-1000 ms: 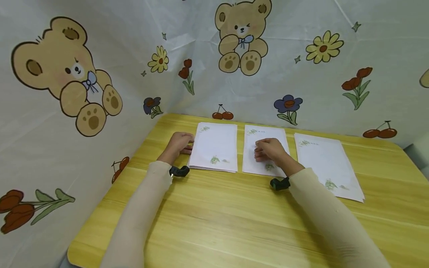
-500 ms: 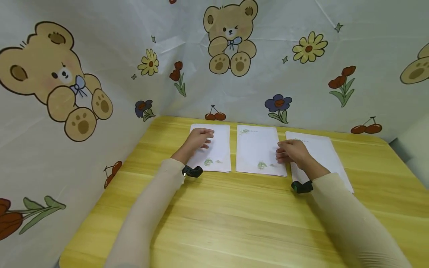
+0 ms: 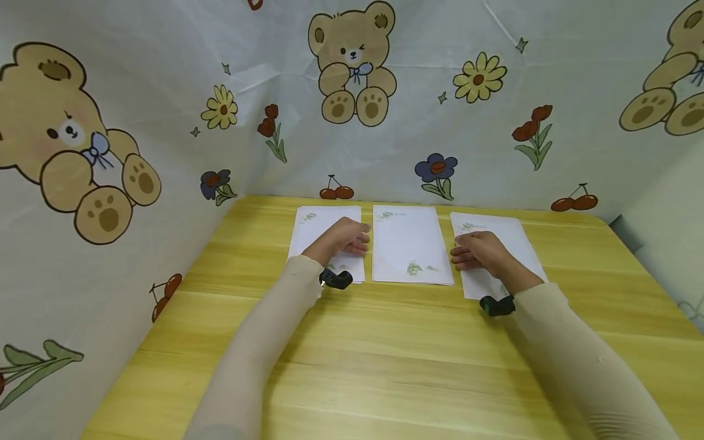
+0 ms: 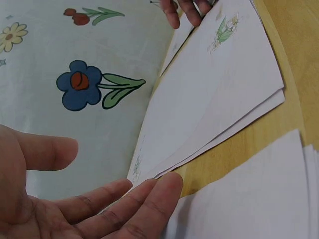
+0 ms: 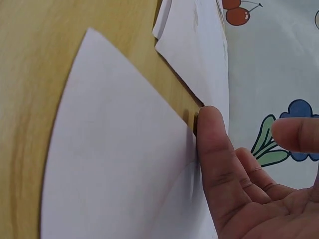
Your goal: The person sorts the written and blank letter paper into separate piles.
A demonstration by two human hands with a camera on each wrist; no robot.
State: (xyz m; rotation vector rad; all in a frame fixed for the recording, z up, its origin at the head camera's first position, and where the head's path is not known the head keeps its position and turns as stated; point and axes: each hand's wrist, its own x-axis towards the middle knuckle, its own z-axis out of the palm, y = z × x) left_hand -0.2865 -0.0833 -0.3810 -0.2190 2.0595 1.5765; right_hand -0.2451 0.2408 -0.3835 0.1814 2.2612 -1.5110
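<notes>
Three stacks of white paper printed with small green plants lie in a row: the left stack (image 3: 324,217), the middle stack (image 3: 407,241) and the right stack (image 3: 503,226). Over the right side of the left stack is my left hand (image 3: 346,235), fingertips at the gap before the middle stack. In the left wrist view its fingers (image 4: 154,204) are extended, the thumb apart, pinching nothing. My right hand (image 3: 481,250) is over the right stack's left edge. The right wrist view has its fingers (image 5: 217,154) nearly straight along that edge; whether they touch it I cannot tell.
The stacks lie on a yellow wood-grain table (image 3: 385,348). A pale cloth (image 3: 264,43) printed with bears, flowers and cherries hangs behind it and along the left. Each wrist carries a small black camera (image 3: 335,279).
My left hand has crossed from the left stack's outer edge to its right side. The right hand has shifted from the middle stack to the right stack. The head view has turned right.
</notes>
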